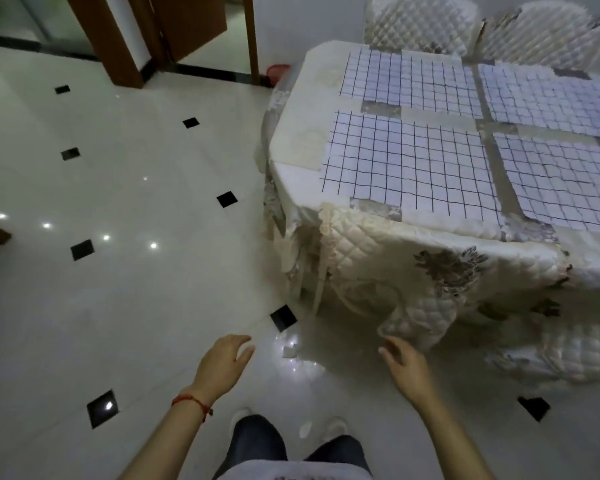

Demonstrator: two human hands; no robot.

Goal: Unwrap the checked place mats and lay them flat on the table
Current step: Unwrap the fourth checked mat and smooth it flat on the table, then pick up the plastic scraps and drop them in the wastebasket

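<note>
We take the table point(302, 140) as our landmark; it fills the upper right of the view under a cream quilted cloth point(388, 258) whose skirt hangs down to the floor. Around it spreads the pale glossy tiled floor point(125, 299), dotted with small black diamond insets and bright light reflections.

On the tabletop lie four checked place mats, white with a dark grid, all spread flat and set two by two with narrow strips of cloth between them. The near-left mat point(409, 164) is closest to the table's front corner; the far-left mat point(409, 77) sits behind it; the near-right mat point(561, 181) and the far-right mat point(548, 95) run off toward the right edge of the view.

Beyond the far side of the table stand two chairs point(420, 22) with quilted covers. To the left of the table, farther back, is a brown wooden door frame point(115, 39).

In front of the table, low over the floor, our two hands hang free. The left hand point(222, 363) has its fingers loosely spread and holds nothing; a red string bracelet point(191, 403) circles its wrist. The right hand point(404, 363) is likewise open and empty, just beside the hanging hem of the cloth; we cannot tell whether it touches.
</note>
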